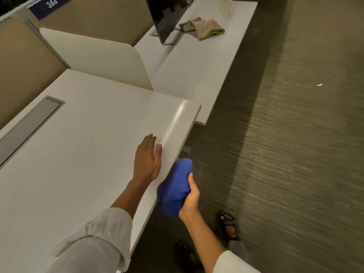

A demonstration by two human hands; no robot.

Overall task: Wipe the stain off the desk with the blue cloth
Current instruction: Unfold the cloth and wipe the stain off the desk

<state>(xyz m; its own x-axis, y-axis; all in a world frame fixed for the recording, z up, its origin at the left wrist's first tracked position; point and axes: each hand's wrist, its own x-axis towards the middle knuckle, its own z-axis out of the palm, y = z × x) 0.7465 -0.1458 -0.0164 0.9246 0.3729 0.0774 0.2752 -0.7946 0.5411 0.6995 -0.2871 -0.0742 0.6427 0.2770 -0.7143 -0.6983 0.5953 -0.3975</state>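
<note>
My right hand [190,196] grips a bunched blue cloth [175,186] just off the front edge of the white desk [82,146], level with the edge and over the floor. My left hand [146,158] lies flat on the desk near that same edge, fingers stretched out and holding nothing. A few tiny dark specks show on the desk edge close to the cloth; I see no clear stain elsewhere on the top.
A grey cable tray lid [29,127] is set into the desk at the left. A curved white divider [94,58] separates a second desk [197,62] holding a monitor [167,14] and folded rags [202,27]. My sandalled feet [229,225] stand on dark carpet.
</note>
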